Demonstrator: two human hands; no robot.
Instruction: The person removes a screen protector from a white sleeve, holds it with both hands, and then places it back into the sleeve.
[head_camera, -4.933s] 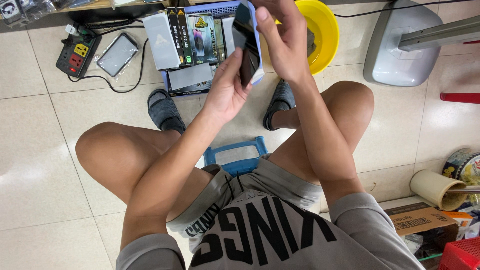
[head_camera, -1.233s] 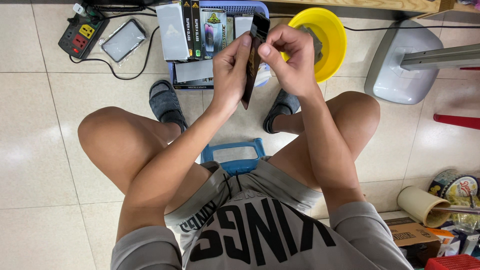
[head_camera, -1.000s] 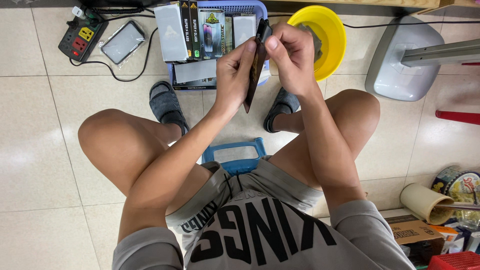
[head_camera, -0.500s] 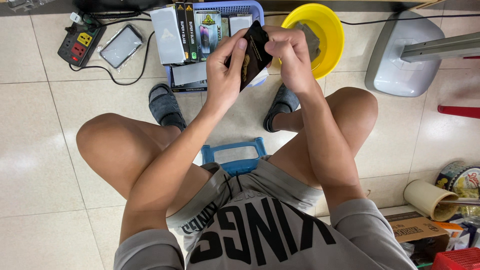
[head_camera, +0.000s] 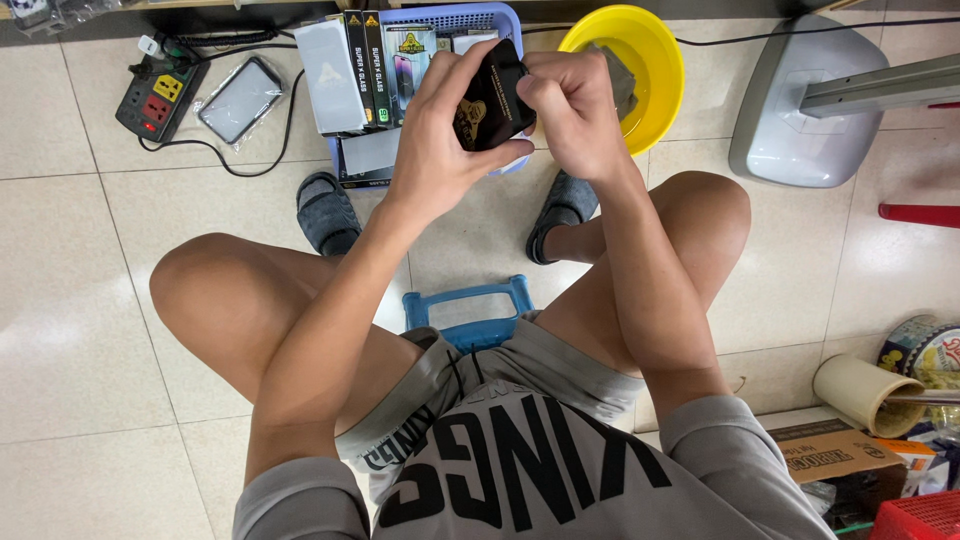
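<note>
Gripping a flat black rectangular packet with a gold emblem (head_camera: 490, 100), you have it raised in front of you over the floor tiles, above the blue plastic basket of boxed goods (head_camera: 470, 20). Your left hand (head_camera: 435, 140) curls around its lower edge, fingers closed on it; your right hand (head_camera: 570, 115) pinches its right edge. Just beside sits a round yellow plastic bowl (head_camera: 655, 60). Farther left lies a black power strip (head_camera: 155, 95).
</note>
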